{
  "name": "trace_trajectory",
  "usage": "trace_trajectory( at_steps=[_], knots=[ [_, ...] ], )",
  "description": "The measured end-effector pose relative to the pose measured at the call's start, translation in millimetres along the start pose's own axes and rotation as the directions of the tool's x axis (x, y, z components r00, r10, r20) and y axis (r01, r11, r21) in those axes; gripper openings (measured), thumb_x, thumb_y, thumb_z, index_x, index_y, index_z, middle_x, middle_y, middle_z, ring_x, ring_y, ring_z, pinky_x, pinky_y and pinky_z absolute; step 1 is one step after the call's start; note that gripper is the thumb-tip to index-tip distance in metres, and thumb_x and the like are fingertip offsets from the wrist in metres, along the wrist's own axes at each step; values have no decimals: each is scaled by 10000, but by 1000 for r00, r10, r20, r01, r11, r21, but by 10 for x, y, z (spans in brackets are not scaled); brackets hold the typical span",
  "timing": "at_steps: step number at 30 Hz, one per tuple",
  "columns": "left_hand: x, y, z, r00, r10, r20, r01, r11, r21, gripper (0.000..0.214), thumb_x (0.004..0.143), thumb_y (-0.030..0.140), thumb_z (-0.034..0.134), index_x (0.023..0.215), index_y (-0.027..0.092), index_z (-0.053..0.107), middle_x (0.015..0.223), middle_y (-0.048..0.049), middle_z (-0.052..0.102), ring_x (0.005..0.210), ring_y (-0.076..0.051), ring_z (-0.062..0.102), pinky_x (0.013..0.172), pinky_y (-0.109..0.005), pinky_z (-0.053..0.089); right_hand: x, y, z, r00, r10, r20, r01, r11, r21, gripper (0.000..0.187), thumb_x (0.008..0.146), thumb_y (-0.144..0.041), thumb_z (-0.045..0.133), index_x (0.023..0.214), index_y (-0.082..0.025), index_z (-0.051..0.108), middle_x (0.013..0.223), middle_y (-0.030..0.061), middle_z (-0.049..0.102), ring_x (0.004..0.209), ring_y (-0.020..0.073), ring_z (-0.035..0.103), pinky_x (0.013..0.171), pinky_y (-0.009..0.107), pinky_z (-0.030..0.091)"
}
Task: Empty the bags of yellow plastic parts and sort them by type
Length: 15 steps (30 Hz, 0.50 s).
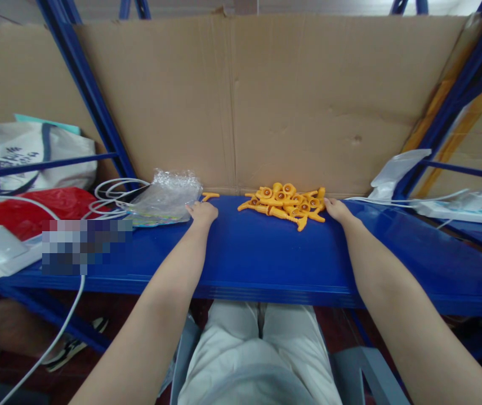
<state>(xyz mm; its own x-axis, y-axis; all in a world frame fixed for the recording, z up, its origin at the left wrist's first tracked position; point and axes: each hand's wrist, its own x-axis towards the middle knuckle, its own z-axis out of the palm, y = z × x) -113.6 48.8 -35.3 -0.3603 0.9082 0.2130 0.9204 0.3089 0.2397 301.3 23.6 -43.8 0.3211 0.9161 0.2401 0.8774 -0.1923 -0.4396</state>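
Observation:
My left hand (202, 212) is at the back of the blue shelf, beside a clear plastic bag (163, 199). Its fingers are curled, and a small orange plastic part (211, 196) juts out just beyond them; the grip itself is mostly hidden. To the right lies a heap of orange plastic parts (285, 201), with round cupped ends and forked or T-shaped arms. My right hand (337, 210) rests against the right end of this heap, touching or nearly touching the outermost part. The back of that hand hides most of its fingers.
A cardboard sheet (300, 101) stands behind the shelf (275, 259). On the left are coiled white cables (116, 197), a red bag (42, 211) and a canvas bag (67, 154). White power strip (464, 209) and cables lie right. Another person's leg (17, 326) shows lower left.

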Motion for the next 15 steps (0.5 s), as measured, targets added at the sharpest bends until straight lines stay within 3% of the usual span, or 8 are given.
trace_trajectory(
  at_steps=[15],
  knots=[
    [13, -25, 9, 999, -45, 11, 46, 997, -60, 581, 865, 204, 436, 1413, 90, 588, 1471, -242, 532, 1453, -370, 401, 1245, -594, 131, -23, -29, -12, 1000, 12, -5, -12, 1000, 9, 436, 1045, -277, 361, 1231, -67, 696, 1316, 226, 665, 1275, 303, 614, 1038, 359, 466]
  ],
)
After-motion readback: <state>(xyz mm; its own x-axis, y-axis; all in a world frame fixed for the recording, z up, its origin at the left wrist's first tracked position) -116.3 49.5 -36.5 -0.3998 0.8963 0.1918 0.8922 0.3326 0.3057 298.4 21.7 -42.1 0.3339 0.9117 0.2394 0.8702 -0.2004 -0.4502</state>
